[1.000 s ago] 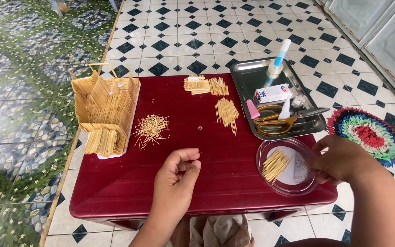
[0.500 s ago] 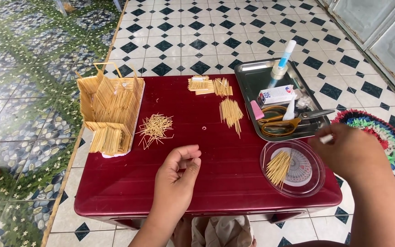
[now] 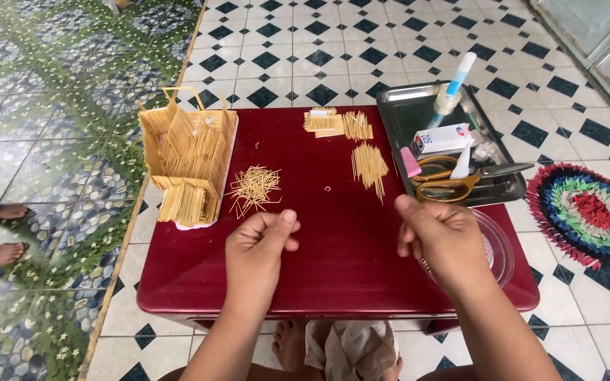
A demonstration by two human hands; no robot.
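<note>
1. Tiled floor, black-and-white checks on one side and green pebble pattern on the other, surrounds the low red worktop (image 3: 333, 233) you sit at.
2. Near the left edge stands the little stick-built house (image 3: 188, 159); its walls and slanted roof panels are up, though thin bare sticks poke above the ridge, so it looks partly finished rather than complete.
3. Just beside it lies a loose heap of sticks (image 3: 254, 189), and toward the far edge sit glued stick panels (image 3: 337, 123) and a neat bundle of sticks (image 3: 370, 166), all apparently unused.
4. Your left hand (image 3: 259, 247) hovers over the middle of the worktop, its grip pinched closed, thumb against fingers; whether a stick sits in it is too small to tell.
5. Your right hand (image 3: 443, 236) is curled shut above the clear dish (image 3: 499, 247) at the right near corner; what it holds, I cannot tell.
6. At the far right corner, the metal tray (image 3: 407, 106) carries scissors (image 3: 453, 185) and a glue bottle (image 3: 453, 85), lying idle.
7. Judging by the spare stock, a fair part of the building remains.
</note>
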